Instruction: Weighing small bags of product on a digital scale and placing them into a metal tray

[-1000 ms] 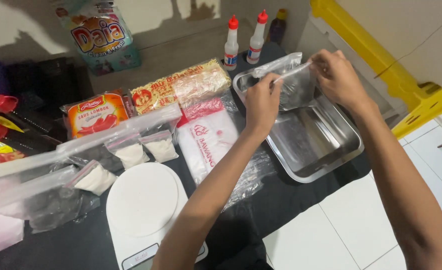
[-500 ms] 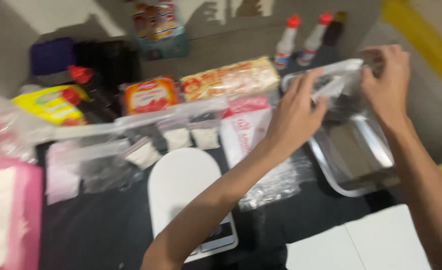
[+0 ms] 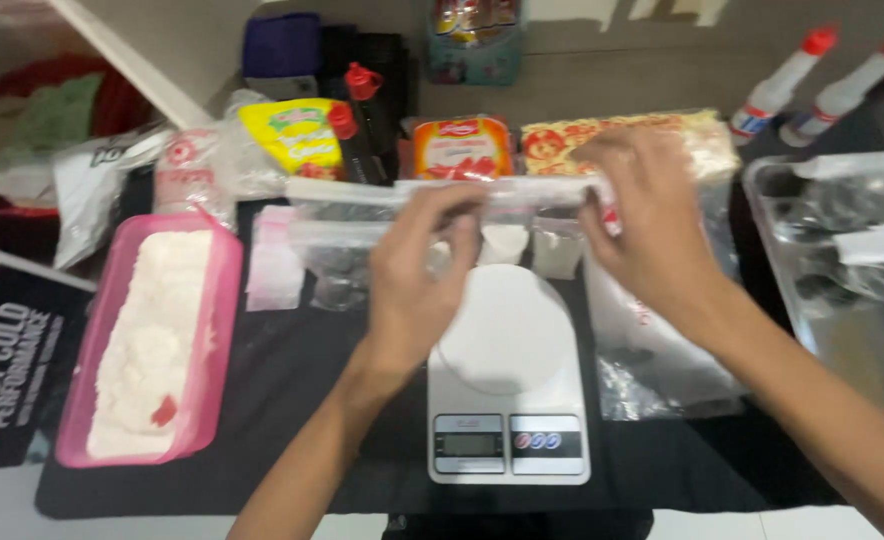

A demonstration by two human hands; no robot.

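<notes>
My left hand (image 3: 417, 275) and my right hand (image 3: 652, 220) are both on the white zip strip of a large clear zip bag (image 3: 347, 192), which lies across the black cloth just behind a white kitchen scale (image 3: 507, 375). Each hand pinches the strip, left near its middle, right at its right end. Inside or under this bag lie small clear bags of white powder (image 3: 507, 242). The scale's round platform is bare. A smaller clear zip bag (image 3: 877, 243) rests in the metal tray (image 3: 762, 185) at the right, away from both hands.
A pink tub of white powder (image 3: 152, 340) sits at the left. Behind stand sauce packets (image 3: 460, 148), a noodle pack (image 3: 702, 135), red-capped bottles (image 3: 792, 70) and dark bottles (image 3: 362, 110). A flat clear plastic packet (image 3: 652, 350) lies right of the scale.
The view swung left. Both hands let go of the small clear bag, which now lies in the tray, and moved left onto the large zip bag.
</notes>
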